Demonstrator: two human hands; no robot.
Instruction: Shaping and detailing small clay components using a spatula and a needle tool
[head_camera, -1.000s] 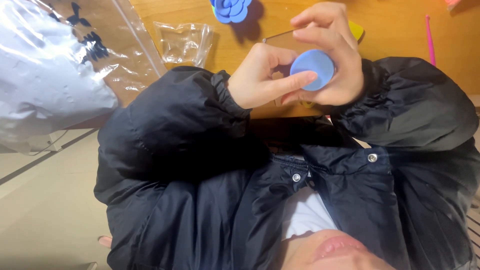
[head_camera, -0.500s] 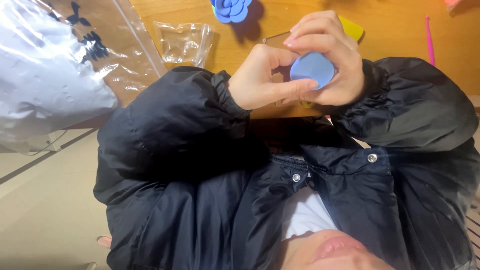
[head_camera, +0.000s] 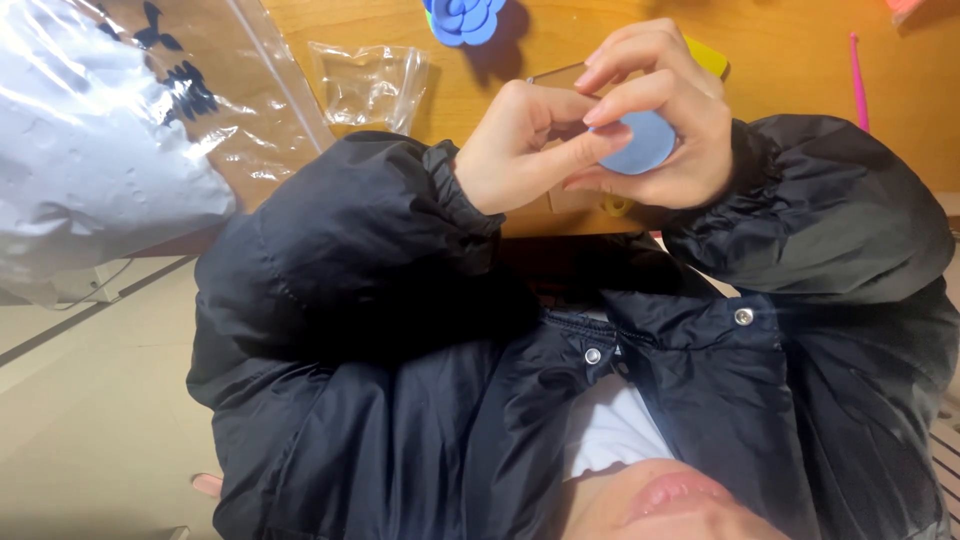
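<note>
Two hands, both on one blue disc (head_camera: 640, 143), held up over the near edge of the wooden table (head_camera: 790, 60). Left hand (head_camera: 525, 150) sits left of the disc, thumb stretched across to its left rim, fingers curled. Right hand (head_camera: 665, 110) wraps the disc from above and right, fingertips pressed on its top edge; hands touching each other, both pinched shut on the disc. Disc flat, round, light blue, mostly covered by fingers, only the middle face shows. Just behind the disc, partly hidden by the hands: one brown card-like piece (head_camera: 555, 80), flat on the table. One yellow piece (head_camera: 708, 55) peeks out above right of the disc, shape cannot tell. One blue flower-shaped piece (head_camera: 463, 17) well above left of the disc, at the top edge, cut off by frame. One small clear plastic bag (head_camera: 368, 83) left of the disc, crumpled, lying on the table. One large clear plastic sheet (head_camera: 110, 150) far left of the disc, with dark blue shapes showing through near its top. One pink stick (head_camera: 857, 70) far right of the disc, lying roughly upright on the table. Two black puffy jacket sleeves (head_camera: 330, 230) run from the hands down to the frame bottom; two metal snaps on the jacket front below the disc.
</note>
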